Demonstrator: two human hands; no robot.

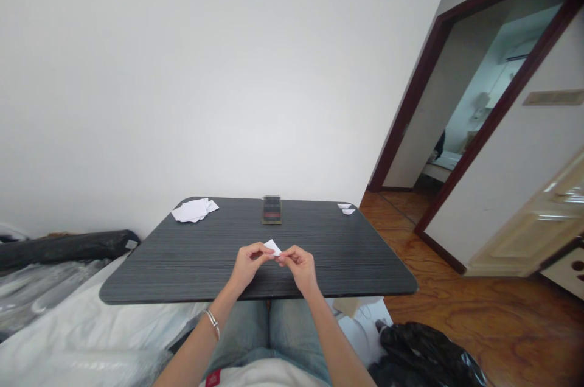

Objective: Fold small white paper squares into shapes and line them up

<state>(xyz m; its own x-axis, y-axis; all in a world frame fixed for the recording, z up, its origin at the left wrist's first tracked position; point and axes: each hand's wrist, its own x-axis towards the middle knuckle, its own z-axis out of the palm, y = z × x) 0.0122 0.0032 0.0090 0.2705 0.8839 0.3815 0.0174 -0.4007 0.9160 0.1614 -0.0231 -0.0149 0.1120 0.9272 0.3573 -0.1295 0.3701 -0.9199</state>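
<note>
A small white piece of folded paper (273, 246) is pinched between my two hands, just above the near middle of the dark table (210, 265). My left hand (250, 260) grips its left side between thumb and index finger. On its right side, the fingertips of my right hand (297, 263) close on the paper. The fingers cover its lower edge. Several loose white paper sheets (191, 210) lie in a pile at the table's far left corner. Small folded paper pieces (347, 209) rest at the far right corner.
A dark rectangular object, blurred out (272, 209), stands at the table's back edge by the white wall (255, 70). Left of the table are plastic-wrapped items and a black roll (68, 253). A black plastic bag (424, 353) sits on the floor at right.
</note>
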